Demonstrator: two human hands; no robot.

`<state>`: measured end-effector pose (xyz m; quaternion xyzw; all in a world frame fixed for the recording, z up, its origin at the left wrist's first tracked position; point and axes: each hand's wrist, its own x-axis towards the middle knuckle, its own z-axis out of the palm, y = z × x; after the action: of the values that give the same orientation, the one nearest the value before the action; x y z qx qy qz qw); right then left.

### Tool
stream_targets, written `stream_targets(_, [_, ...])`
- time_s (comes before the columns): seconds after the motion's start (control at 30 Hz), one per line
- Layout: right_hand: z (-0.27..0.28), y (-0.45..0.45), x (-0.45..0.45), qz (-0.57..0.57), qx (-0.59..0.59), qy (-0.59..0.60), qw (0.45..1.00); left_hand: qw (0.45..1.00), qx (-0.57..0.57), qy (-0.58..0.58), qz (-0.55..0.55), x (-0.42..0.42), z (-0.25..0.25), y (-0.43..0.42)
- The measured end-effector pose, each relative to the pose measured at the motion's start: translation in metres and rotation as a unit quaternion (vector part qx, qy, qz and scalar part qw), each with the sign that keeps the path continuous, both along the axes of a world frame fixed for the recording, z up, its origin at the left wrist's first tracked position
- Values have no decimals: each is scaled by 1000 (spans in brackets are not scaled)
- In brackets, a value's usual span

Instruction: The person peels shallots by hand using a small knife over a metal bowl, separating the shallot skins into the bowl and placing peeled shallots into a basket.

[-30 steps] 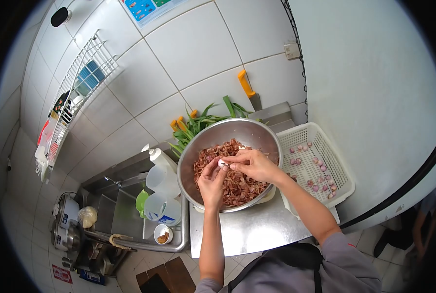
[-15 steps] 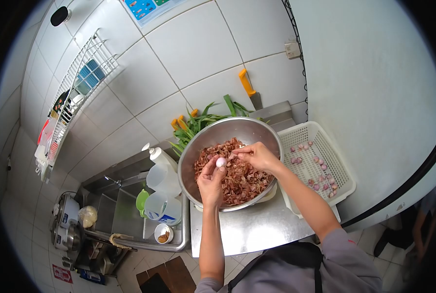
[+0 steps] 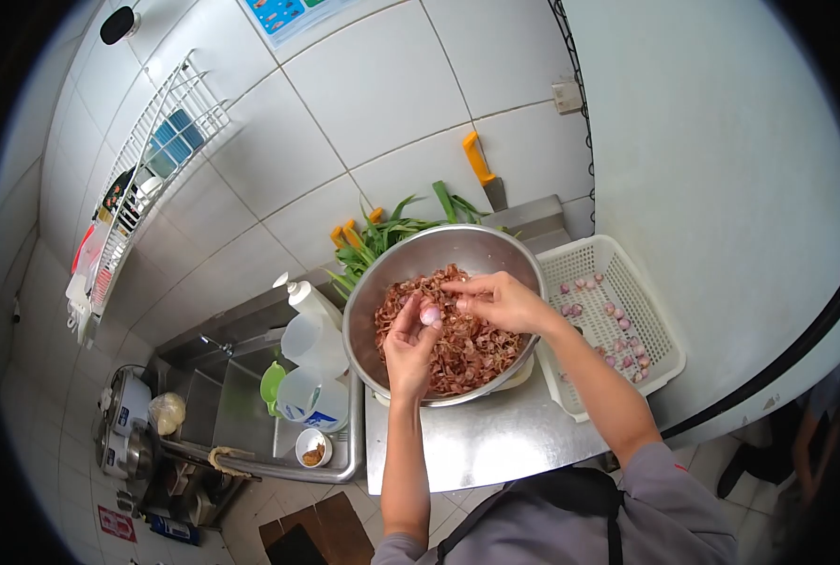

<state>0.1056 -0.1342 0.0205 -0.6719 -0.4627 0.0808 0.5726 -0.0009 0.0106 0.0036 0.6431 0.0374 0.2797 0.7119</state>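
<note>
A pale, peeled-looking shallot (image 3: 430,315) is pinched between the fingertips of my left hand (image 3: 408,347), above a large metal bowl (image 3: 368,273). Brown-red shallot skins (image 3: 457,358) fill the bowl. My right hand (image 3: 509,303) hovers over the skins just right of the shallot, its fingers apart and nothing visible in them. To the right of the bowl, a white perforated basket (image 3: 584,259) holds several small pinkish shallots (image 3: 627,344).
Behind the bowl lie green leaves (image 3: 382,240) and knives with yellow handles (image 3: 476,158). On the left are a sink (image 3: 236,405), a pump bottle (image 3: 309,299), plastic containers (image 3: 314,400) and a small white bowl (image 3: 313,448). A large pale panel (image 3: 721,188) stands right.
My right hand's fingers have parted from their pinch and moved slightly away from the shallot. My left hand still holds the shallot, turned a little.
</note>
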Motion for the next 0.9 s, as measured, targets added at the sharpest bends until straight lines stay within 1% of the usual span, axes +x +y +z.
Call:
stream_targets(0.03, [0, -1, -2, 30, 3, -16, 999, 1000, 21, 8, 2, -1, 2, -1])
stream_targets(0.13, [1, -2, -6, 79, -9, -12, 997, 998, 69, 2, -1, -2, 1, -3])
stream_targets(0.23, [-3, 0, -8, 85, 3, -33, 996, 992, 128, -3, 7, -2, 4, -7])
stream_targets(0.33, [-7, 2, -6, 68, -16, -57, 996, 981, 188, -23, 48, -3, 6, -11])
stream_targets(0.47, [-11, 2, -8, 55, -18, -57, 997, 984, 170, -13, 50, -5, 8, -16])
stream_targets(0.53, [-5, -2, -15, 60, -3, -32, 998, 986, 160, -1, 54, -6, 8, -17])
stream_targets(0.67, [2, -7, -20, 69, 9, 11, 998, 983, 172, -12, 68, -6, 11, -20])
stream_targets(0.77, [-3, -6, -18, 73, 4, 6, 997, 979, 187, -26, 78, -5, 9, -20])
stream_targets(0.87, [-3, -6, -22, 25, -4, -72, 997, 975, 204, -21, 90, -6, 8, -20])
stream_targets(0.9, [-3, -5, -22, 16, -7, -77, 997, 973, 211, -20, 95, -7, 7, -21])
